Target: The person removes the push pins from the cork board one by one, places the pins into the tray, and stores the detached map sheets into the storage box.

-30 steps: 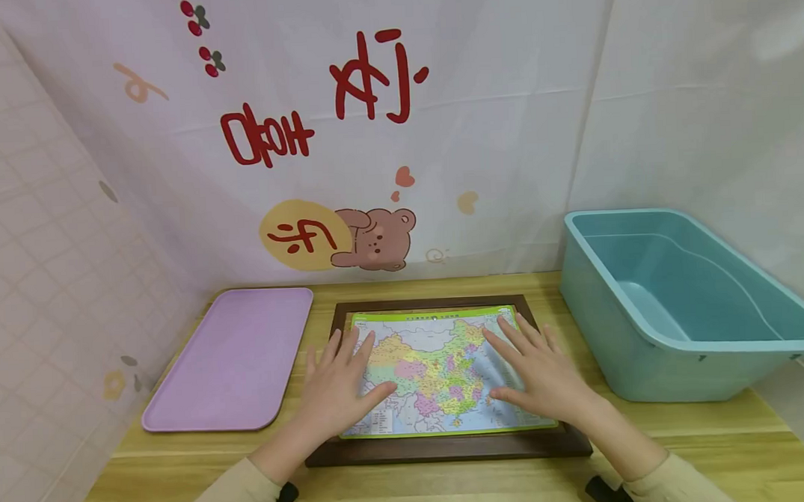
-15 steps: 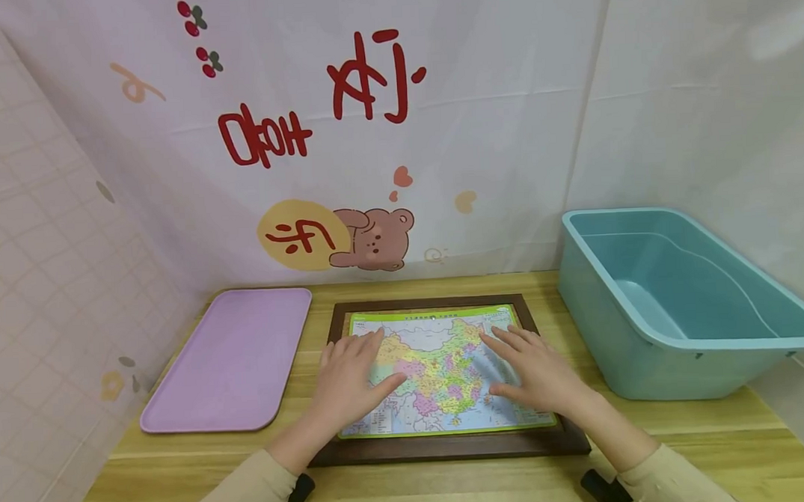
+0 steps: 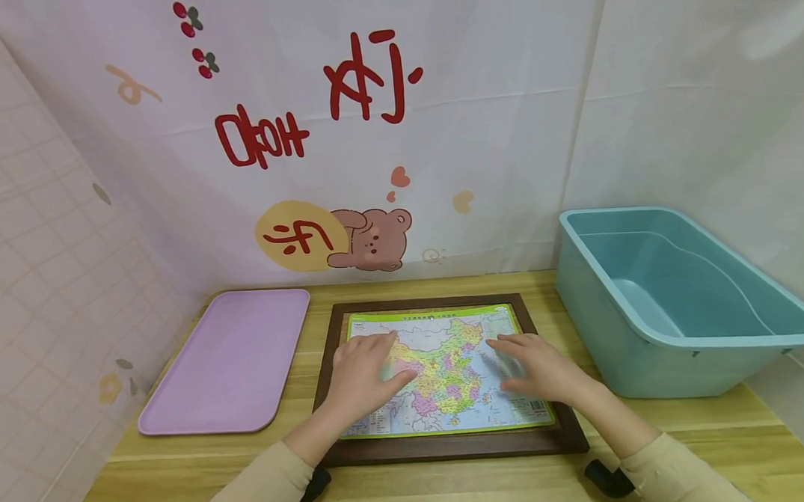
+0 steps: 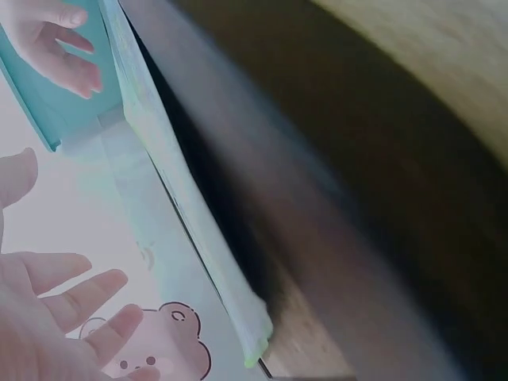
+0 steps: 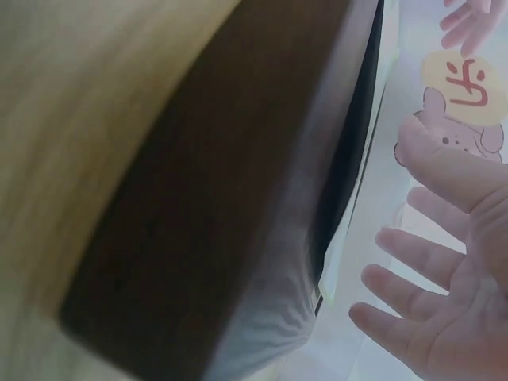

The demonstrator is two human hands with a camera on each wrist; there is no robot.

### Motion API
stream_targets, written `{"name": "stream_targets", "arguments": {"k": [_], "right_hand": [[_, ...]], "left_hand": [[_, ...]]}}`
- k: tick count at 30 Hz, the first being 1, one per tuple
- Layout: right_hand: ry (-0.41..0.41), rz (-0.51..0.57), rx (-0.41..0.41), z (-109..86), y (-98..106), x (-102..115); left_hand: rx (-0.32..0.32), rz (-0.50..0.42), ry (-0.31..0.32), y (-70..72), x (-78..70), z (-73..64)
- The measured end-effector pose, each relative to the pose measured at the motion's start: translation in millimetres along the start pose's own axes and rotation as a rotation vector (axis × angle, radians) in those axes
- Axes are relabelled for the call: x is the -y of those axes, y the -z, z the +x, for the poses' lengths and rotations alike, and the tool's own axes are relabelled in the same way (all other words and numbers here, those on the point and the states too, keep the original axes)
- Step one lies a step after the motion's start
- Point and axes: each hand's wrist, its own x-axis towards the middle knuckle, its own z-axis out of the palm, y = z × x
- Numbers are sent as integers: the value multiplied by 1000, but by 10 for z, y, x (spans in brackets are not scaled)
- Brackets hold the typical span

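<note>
A colourful map sheet (image 3: 441, 376) with a green border lies on a dark brown wooden frame (image 3: 451, 449), its edges a little raised in the wrist views. Over the map's left part hovers my left hand (image 3: 363, 372), fingers relaxed and thumb pointing inward. My right hand (image 3: 538, 366) is over the map's right part, thumb apart from its loosely bent fingers. Both wrist views show a gap between each palm and the sheet; the left hand (image 4: 55, 309) and the right hand (image 5: 444, 262) have their fingers spread and hold nothing.
To the left lies a flat lilac tray (image 3: 228, 363). A deep blue-green tub (image 3: 649, 345) stands at the right on the wooden table (image 3: 453, 490). Behind them hangs a white printed cloth (image 3: 491, 127) with a bear and red characters.
My left hand has shifted right, inward over the map, and its spread fingers have drawn together. The right hand's fingers have lowered and bent slightly. The map and frame stay in place.
</note>
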Motion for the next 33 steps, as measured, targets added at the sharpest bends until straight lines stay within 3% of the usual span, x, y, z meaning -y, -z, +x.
{"name": "stream_targets", "arguments": {"k": [9, 20, 33], "right_hand": [[19, 0, 49, 12, 1, -51], [8, 16, 161, 56, -39, -119], [15, 6, 165, 64, -20, -108]], "left_hand": [[41, -24, 8, -47, -51, 93], [40, -58, 0, -90, -159, 236], [88, -72, 59, -138, -218, 385]]}}
